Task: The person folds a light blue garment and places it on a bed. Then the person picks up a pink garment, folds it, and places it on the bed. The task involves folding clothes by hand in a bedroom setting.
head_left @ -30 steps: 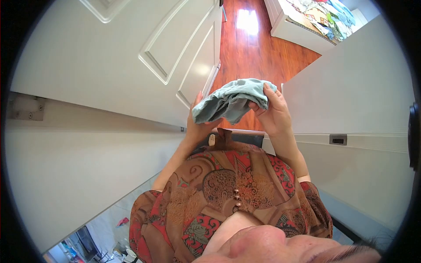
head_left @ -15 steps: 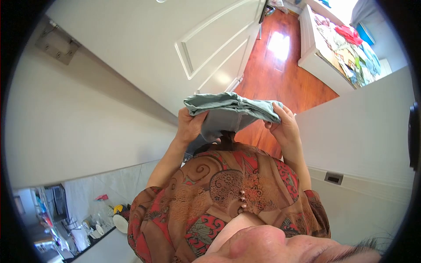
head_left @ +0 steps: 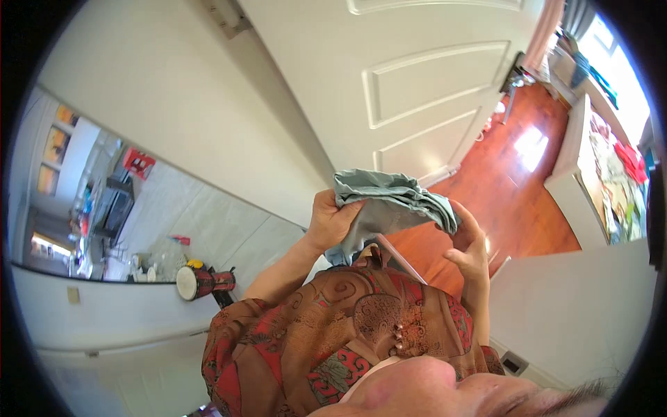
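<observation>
A folded grey-green garment [head_left: 396, 194], with several layers and a gathered edge along its top, is held up in front of my chest. My left hand [head_left: 335, 221] pinches its left end, thumb on the near side. At the right end, my right hand [head_left: 472, 243] has its fingers against the folded edge, while its thumb stands apart from the cloth. The garment's lower part hangs down toward my body, and part of it is hidden behind my hands and patterned brown and red top [head_left: 347, 313].
A white panelled door [head_left: 431, 76] stands ahead, hinged to a pale frame. Reddish wooden flooring [head_left: 514, 215] leads to a bed [head_left: 577, 187] piled with clothes at the far right. On the left are grey floor tiles [head_left: 208, 215] and a small drum [head_left: 198, 283].
The view has turned left, bringing more of the tiled room into sight. My right thumb has come off the garment and spread away; the left hand keeps its grip.
</observation>
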Demonstrator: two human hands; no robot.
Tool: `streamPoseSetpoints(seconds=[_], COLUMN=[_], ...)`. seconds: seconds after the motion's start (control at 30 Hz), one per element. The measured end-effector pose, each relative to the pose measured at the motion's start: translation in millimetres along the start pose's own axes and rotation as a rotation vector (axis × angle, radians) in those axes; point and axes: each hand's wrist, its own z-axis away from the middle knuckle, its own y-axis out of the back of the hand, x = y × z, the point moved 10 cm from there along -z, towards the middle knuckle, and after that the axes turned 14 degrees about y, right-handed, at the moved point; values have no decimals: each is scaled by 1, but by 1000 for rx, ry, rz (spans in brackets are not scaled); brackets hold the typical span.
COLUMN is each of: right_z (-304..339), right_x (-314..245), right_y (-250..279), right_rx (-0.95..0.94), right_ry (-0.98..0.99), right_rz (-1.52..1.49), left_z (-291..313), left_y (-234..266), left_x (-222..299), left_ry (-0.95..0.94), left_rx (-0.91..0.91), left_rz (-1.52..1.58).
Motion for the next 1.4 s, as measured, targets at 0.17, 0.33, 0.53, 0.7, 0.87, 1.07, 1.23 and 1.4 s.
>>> streamPoseSetpoints(seconds=[0.17, 0.33, 0.53, 0.7, 0.87, 1.07, 1.23, 1.4], right_z=[0, -26, -53, -20, -4, 7, 34, 33], right_x=[-8, -60, -70, -36, -37, -55, -60, -58], right_y=[16, -11, -43, -26, -45, -55, -54, -45], right_rx=[-27, -89, 49, 231, 447, 492, 518, 506], right_ry=[39, 164, 241, 28, 64, 104, 45, 37], right_rz=[667, 862, 735, 565, 527, 609, 734, 657], left_z=[9, -1, -43, -32, -18, -4, -1, -2], left_y=[16, 30, 38, 29, 49, 36, 17, -14], left_x=[18, 6, -16, -68, -59, -84, -120, -129], left_ry=[-43, 79, 304, 547, 337, 465, 710, 825], left_rx=[42, 28, -173, -349, -431, -650, -697, -835], left_rz=[-28, 35, 285, 259, 222, 320, 351, 409])
